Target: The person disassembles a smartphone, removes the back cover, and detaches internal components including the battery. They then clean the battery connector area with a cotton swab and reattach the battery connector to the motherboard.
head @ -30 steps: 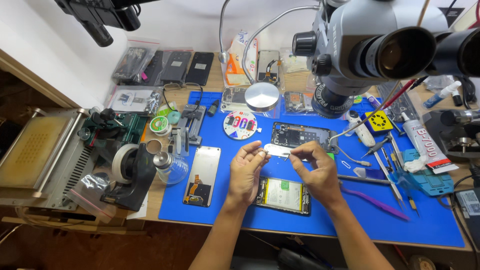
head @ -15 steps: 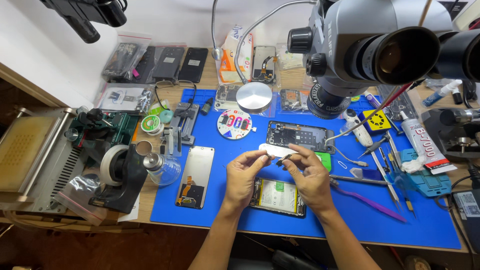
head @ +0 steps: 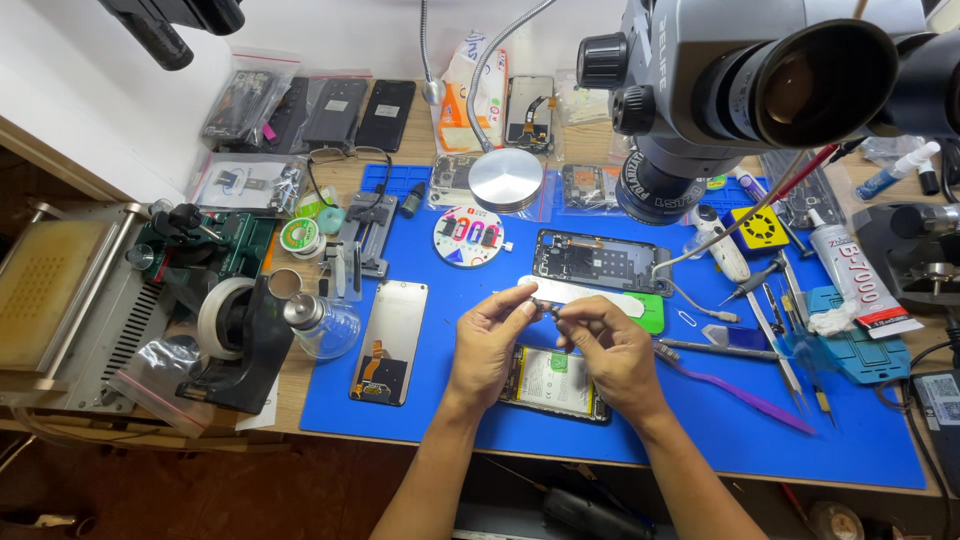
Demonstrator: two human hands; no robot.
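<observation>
My left hand [head: 492, 340] and my right hand [head: 608, 352] meet over the blue work mat [head: 700, 440], fingertips pinched together on a small dark part [head: 545, 306] held between them. Below the hands lies an opened phone [head: 552, 384] with its battery showing. Just behind the fingers rests a long white strip [head: 590, 293] on a green pad [head: 652, 316]. Another opened phone body [head: 600, 262] lies further back. A detached screen [head: 388, 341] lies face down to the left.
A microscope [head: 760, 80] hangs over the upper right. Tweezers, a purple pry tool [head: 745, 396] and a glue tube [head: 856, 274] lie right. A glass bottle [head: 322, 322], tape roll [head: 222, 312] and heating machine [head: 50, 292] stand left. Bagged phones line the back.
Both hands have stayed together over the opened phone. Their fingertips have drawn closer on the small part. The view has shifted a little.
</observation>
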